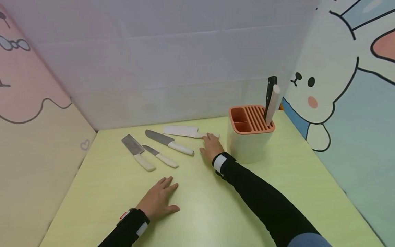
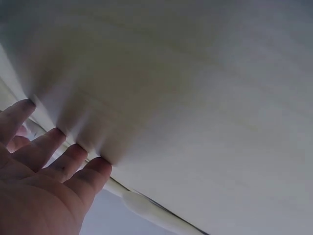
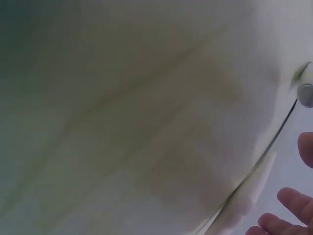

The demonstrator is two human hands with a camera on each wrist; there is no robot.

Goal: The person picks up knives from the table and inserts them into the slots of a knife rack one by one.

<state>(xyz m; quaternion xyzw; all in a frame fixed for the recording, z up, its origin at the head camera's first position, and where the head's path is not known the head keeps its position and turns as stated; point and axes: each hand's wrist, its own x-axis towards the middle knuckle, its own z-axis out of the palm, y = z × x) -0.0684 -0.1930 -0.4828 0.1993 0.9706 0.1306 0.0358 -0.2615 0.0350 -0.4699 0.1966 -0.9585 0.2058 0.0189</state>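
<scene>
My right hand (image 1: 213,147) is over the handle of a white-bladed cleaver (image 1: 180,130) near the back of the table. In the right wrist view its fingers (image 3: 293,203) and thumb look spread, with a pale handle (image 3: 244,196) beside them. My left hand (image 1: 158,200) is low over the front left of the table, fingers spread, holding nothing. Between the hands and the back edge lie a grey-bladed cleaver (image 1: 133,144), a large kitchen knife (image 1: 160,137) and a small knife (image 1: 151,150), all with white handles.
Right of my right hand stands a white knife block (image 1: 247,147) with an orange slotted top. A black-handled knife (image 1: 270,92) and a white-handled one (image 1: 273,103) stand in its right slots. Walls with cartoon prints border the yellow-green table (image 1: 197,219).
</scene>
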